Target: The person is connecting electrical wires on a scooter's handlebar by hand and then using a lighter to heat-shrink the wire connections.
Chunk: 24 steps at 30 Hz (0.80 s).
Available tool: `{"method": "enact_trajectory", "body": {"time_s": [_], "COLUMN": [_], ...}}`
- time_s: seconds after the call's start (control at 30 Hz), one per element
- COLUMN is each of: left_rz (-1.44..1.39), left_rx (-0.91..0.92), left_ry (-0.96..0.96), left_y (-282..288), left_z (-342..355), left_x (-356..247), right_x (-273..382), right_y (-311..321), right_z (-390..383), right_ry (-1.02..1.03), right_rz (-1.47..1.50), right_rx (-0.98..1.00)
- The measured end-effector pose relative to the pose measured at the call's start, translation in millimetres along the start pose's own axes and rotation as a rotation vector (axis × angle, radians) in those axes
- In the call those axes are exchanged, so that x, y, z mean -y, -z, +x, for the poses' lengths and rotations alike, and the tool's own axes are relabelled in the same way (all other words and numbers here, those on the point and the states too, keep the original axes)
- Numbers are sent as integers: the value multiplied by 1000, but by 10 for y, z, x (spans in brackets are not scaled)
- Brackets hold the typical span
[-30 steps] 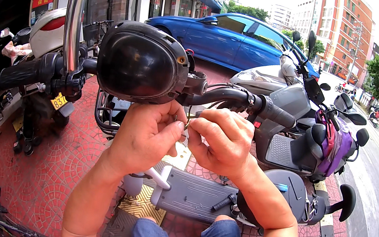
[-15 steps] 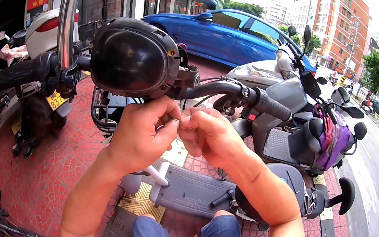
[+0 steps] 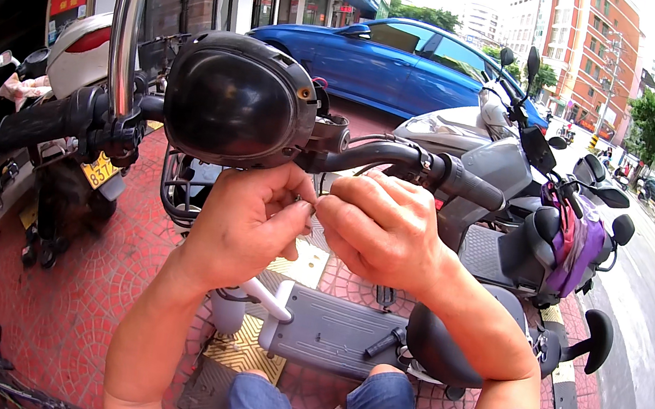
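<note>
Hands [image 3: 252,222] meet under edge of black housing [image 3: 236,104], well above footboard [image 3: 333,334].

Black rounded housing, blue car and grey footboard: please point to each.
Black rounded housing [image 3: 234,104]: head view, smooth shell.
Blue car [image 3: 376,68]: head view, front door.
Grey footboard [image 3: 335,330]: head view, flat top.

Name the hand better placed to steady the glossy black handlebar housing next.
Probably the left hand: it sits just under the housing, whereas the right hand is farther right, below the handlebar.
</note>
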<state>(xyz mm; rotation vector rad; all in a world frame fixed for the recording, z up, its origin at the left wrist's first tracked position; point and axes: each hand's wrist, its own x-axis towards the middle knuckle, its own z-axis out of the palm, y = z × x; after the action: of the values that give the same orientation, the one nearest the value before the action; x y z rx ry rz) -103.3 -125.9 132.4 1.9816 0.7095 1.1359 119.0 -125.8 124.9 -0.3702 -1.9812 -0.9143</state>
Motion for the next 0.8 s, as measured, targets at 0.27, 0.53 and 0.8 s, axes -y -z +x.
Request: {"method": "enact_trajectory", "body": {"time_s": [0.27, 0.53, 0.8], "left_rz": [93, -24, 29], "left_rx": [-14, -54, -106], "left_ry": [-64, -70, -103], "left_y": [-14, -60, -114], "left_z": [-12, -14, -16], "left_x": [89, 84, 30], "right_x": [179, 151, 194], "right_y": [-105, -152, -171], "right_z": [-4, -187, -274], "right_ry": [-916, -1268, -981], "right_rz": [907, 1581, 1130], "right_rx": [85, -71, -58]}}
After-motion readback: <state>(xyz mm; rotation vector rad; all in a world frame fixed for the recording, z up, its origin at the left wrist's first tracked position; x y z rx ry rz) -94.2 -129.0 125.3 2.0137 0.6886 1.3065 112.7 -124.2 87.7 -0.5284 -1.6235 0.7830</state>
